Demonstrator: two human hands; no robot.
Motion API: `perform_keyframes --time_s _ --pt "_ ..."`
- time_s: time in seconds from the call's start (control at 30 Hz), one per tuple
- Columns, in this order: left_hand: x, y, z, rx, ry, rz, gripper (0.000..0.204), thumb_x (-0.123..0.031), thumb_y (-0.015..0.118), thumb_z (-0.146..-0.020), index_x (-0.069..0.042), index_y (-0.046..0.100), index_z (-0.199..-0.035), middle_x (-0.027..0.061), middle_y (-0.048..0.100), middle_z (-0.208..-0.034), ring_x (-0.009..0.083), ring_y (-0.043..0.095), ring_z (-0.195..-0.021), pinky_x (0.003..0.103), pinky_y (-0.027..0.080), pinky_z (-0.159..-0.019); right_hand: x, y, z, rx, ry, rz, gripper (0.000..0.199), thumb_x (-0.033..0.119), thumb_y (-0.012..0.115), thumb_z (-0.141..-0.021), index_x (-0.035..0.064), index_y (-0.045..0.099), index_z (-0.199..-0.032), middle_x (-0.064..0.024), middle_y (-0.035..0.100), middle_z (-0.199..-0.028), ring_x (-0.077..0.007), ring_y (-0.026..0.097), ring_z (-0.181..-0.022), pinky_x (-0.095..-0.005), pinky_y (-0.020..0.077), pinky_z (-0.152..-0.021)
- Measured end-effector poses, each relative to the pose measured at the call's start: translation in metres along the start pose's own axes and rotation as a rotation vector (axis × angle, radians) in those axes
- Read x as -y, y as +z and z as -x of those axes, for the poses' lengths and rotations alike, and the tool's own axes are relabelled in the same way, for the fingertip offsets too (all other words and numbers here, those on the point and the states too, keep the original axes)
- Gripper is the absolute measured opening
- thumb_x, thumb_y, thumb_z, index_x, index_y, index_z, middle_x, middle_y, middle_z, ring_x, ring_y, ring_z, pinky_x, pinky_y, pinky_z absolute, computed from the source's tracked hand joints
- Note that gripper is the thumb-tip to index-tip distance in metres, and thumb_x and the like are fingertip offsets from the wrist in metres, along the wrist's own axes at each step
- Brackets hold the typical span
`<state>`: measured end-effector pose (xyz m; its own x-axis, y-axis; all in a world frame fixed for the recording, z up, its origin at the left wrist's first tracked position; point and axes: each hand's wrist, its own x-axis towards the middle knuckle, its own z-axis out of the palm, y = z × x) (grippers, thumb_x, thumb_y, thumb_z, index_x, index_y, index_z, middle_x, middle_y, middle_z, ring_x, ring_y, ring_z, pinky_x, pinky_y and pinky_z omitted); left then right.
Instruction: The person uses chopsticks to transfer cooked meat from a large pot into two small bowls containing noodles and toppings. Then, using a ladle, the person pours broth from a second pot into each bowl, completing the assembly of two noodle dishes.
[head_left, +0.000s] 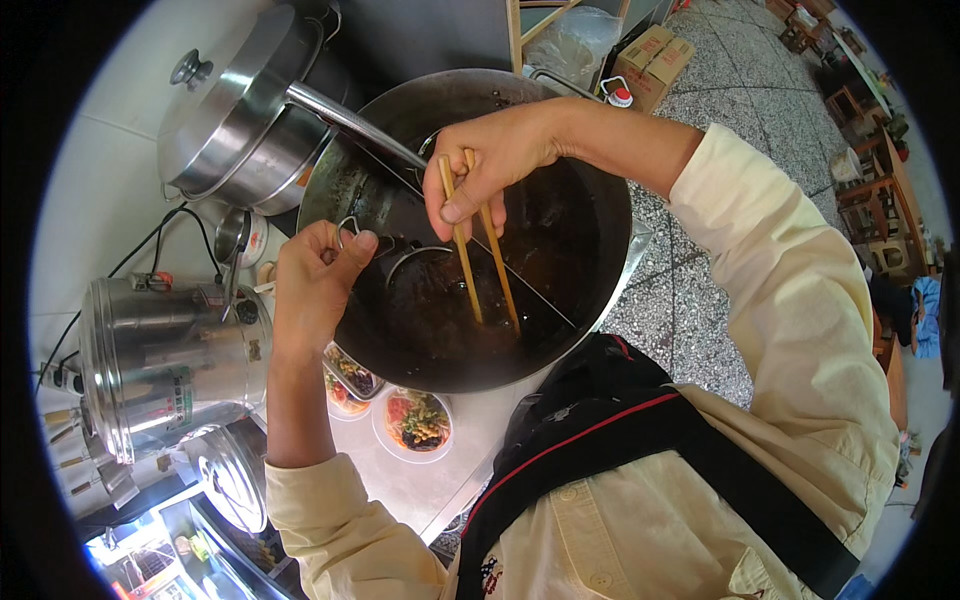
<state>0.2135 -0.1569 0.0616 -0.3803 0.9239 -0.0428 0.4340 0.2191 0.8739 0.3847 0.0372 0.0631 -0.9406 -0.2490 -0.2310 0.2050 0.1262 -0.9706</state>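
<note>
The fingers of my right hand [500,155] pinch a pair of wooden chopsticks [463,250], their tips slightly apart and reaching down to the dark broth [555,250] in the wide metal pot [335,195]. At the pot's left side, thumb and fingers of my left hand [318,270] pinch a bent wire loop [348,219]. A tubular steel handle [350,122] slants over the far rim. Near the pot, a bowl of garnished food [381,432] sits on the counter [400,500].
</note>
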Motion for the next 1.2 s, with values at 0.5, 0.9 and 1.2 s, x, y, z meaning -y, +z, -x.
perform_keyframes --time_s 0.5,0.9,1.2 --pt "-0.003 -0.006 -0.001 0.078 -0.067 0.092 0.026 -0.02 0.067 -0.084 -0.006 0.053 -0.067 -0.007 0.044 -0.058 0.001 0.033 -0.052 0.019 0.023 -0.047 -0.003 -0.018 0.009 -0.249 -0.077 -0.093 0.028 0.02 0.061 -0.087 -0.0044 0.06 -0.101 -0.0125 0.064 -0.091 -0.0184 0.066 -0.079 -0.0282 0.0573 -0.065" --pt "-0.002 -0.01 -0.007 0.093 -0.129 0.277 0.025 -0.022 0.069 -0.083 -0.003 0.056 -0.071 0.0009 0.057 -0.069 0.0062 0.052 -0.065 0.021 0.046 -0.066 0.051 -0.004 0.057 -0.308 -0.06 0.165 0.03 0.026 0.06 -0.086 -0.0031 0.063 -0.095 -0.0116 0.064 -0.09 -0.016 0.065 -0.07 -0.0243 0.0558 -0.062" --pt "0.008 -0.02 -0.012 0.12 -0.135 0.206 0.024 -0.024 0.063 -0.087 -0.002 0.06 -0.077 0.0042 0.064 -0.079 0.01 0.06 -0.073 0.024 0.05 -0.071 0.015 0.059 0.05 -0.243 0.026 0.298 0.02 0.014 0.053 -0.085 -0.0032 0.063 -0.091 -0.0117 0.064 -0.073 -0.0186 0.066 -0.06 -0.0266 0.047 -0.051"
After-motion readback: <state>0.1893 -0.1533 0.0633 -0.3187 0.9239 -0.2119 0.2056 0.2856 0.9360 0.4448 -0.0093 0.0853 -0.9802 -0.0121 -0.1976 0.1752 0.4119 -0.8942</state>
